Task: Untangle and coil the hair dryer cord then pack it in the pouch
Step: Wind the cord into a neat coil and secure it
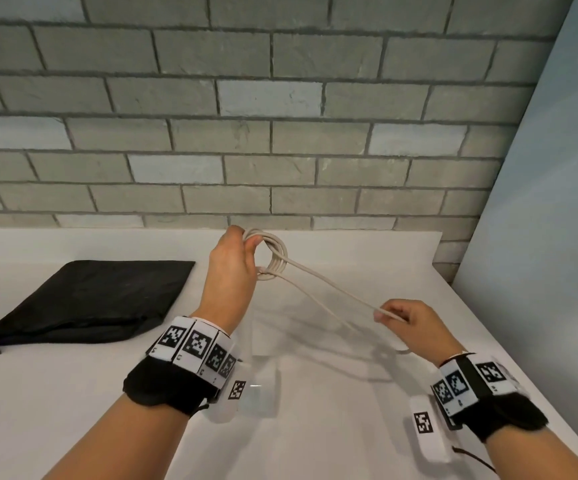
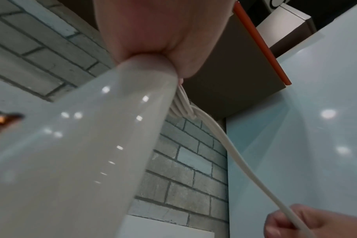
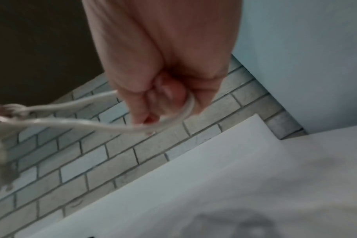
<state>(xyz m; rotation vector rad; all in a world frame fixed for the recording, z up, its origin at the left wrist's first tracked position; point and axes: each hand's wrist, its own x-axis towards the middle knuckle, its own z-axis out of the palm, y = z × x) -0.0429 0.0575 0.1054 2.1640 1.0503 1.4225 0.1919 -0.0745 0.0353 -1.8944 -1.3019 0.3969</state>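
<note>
— Grey brick wall [image 1: 246, 140] at the back, a pale blue panel [image 1: 540, 202] on the right, and a plain white counter [image 1: 315, 427] running between them. Where is she with the cord?

— Mid-coil, I'd say. The left hand [image 1: 233, 268] is raised above the counter with several loops of the cream cord [image 1: 329, 289] gathered in its curled fingers and thumb. Two strands run from that bundle down to the right hand [image 1: 407, 323].

— And the right grip?

— Pinching. Thumb and fingers are pressed together on a bend of the cord, holding it fairly taut away from the coil. From the right wrist camera the cord curls round under the fingers, though that picture is blurred.

— The dryer itself?

— Hard to make out from above. The left wrist view shows a smooth pale rounded body [image 2: 81, 145] tucked under the palm, right beside the loops; that is probably it, but I wouldn't swear to it.

— So what next?

— Likely bringing the right hand up to lay that stretch over the left as one more loop, keeping the turns even so none slip off. How much cord remains I can't tell.

— And the pouch?

— The black pouch [image 1: 86, 299] lies flat on the counter to the left, well apart from both hands, nothing in it yet as far as I can see. Packing has not begun.
</note>
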